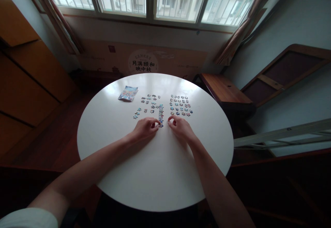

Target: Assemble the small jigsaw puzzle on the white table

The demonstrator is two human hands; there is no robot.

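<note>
While our L hand (147, 126), fingers curled, touched the near end of the puzzle strip (161, 111) mid-tbl (155, 179), our R hand (179, 126) sat just right of it, fingertips approx. together; we couldn't tell if either gripped anything. Loose pcs (172, 113) lay both sides.

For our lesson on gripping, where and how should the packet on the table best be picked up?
Probably pinch the packet by its near edge, left hand coming from the near left: it lies flat, that edge is uncovered, and loose puzzle pieces lie to its right.
</note>
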